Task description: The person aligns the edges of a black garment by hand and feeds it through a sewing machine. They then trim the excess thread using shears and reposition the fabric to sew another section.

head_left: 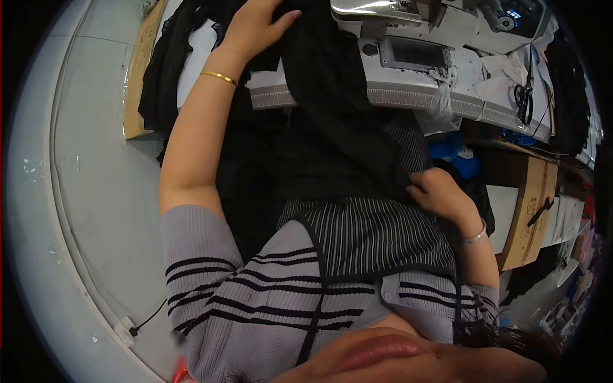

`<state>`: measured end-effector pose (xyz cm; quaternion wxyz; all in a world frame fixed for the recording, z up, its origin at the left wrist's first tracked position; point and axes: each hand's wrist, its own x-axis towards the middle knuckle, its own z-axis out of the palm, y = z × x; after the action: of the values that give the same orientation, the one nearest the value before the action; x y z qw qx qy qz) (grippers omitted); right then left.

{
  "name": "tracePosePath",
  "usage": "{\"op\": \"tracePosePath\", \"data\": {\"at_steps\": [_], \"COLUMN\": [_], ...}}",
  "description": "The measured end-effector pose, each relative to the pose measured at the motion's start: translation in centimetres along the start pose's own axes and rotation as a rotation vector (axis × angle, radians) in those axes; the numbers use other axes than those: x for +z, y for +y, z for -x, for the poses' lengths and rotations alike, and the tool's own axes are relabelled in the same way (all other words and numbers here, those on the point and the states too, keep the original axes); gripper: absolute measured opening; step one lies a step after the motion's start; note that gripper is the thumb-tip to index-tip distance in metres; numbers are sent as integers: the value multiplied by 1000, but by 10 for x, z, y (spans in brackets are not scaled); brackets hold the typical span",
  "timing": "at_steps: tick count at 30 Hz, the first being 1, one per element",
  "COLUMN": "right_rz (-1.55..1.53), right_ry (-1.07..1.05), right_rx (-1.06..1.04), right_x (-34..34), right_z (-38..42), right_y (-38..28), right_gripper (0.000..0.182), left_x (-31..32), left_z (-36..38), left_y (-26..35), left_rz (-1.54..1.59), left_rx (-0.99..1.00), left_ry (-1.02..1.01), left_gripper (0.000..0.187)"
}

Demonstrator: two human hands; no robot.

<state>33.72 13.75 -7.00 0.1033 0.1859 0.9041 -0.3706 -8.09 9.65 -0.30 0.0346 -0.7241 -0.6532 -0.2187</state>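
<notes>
Black fabric (325,70) runs over the front edge of the sewing table and down across my lap. My left hand (258,29), with a gold bangle at the wrist, lies at the table's left part against the black cloth. Its thumb stretches away to the right, and some fingertips are cut off by the top of the view. Near my right thigh, my right hand (444,195) has its fingers curled closed at the edge of the black fabric. Part of its grip is hidden. A dark striped apron (377,239) covers my front.
A sewing machine (377,9) stands at the back, with its control display at the right. Black-handled scissors (524,102) lie on the table's right side. A ruler strip (408,98) follows the front edge. Cardboard boxes (527,214) stand lower right; more dark cloth hangs at the left.
</notes>
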Motion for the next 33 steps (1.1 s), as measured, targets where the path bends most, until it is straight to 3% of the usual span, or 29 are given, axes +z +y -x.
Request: {"op": "tracePosePath", "data": {"at_steps": [1,3,4,6,8,9,11,12,14,15,19,27,29,31,33], "right_rz": [-7,540,532,184,39,32,-301,-304,-361,-417,-691,-913,-1325,-1274,-763], "right_ry": [-5,-159,-167,267,497,488,419,417,609,510,300,496,624,618,849], "right_rx": [9,172,177,37,90,103,141,147,-148,-153,-43,98,-2,13,26], "right_x": [22,39,37,12,4,3,3,15,49,44,22,-5,-9,-11,-11], "right_z": [-6,-17,-19,-33,-59,-71,-94,-105,-126,-129,-114,-65,-68,-73,-85], "right_y": [15,23,27,2,-5,-10,-21,-22,-22,-33,-44,-18,-15,-13,-30], "right_gripper": [19,17,17,26,41,41,43,43,42,32,27,21,19,15,12], "left_x": [-2,-1,8,12,-4,-7,5,11,21,34,49,10,3,-1,0], "left_z": [-2,-4,7,30,34,33,19,7,-2,-15,-33,19,28,35,35], "left_y": [-2,-7,-12,5,28,33,12,3,-11,-26,-53,-12,3,11,16], "left_rz": [-13,-41,-124,-190,-118,-54,-113,-175,-155,-138,-73,37,58,88,118], "left_rx": [-77,-227,-111,17,-69,-161,-2,2,12,19,73,127,138,159,189], "left_ry": [-55,-170,-100,-11,-120,-208,72,93,93,96,90,87,97,102,112], "left_gripper": [39,38,38,43,41,39,30,18,17,17,15,14,14,14,14]}}
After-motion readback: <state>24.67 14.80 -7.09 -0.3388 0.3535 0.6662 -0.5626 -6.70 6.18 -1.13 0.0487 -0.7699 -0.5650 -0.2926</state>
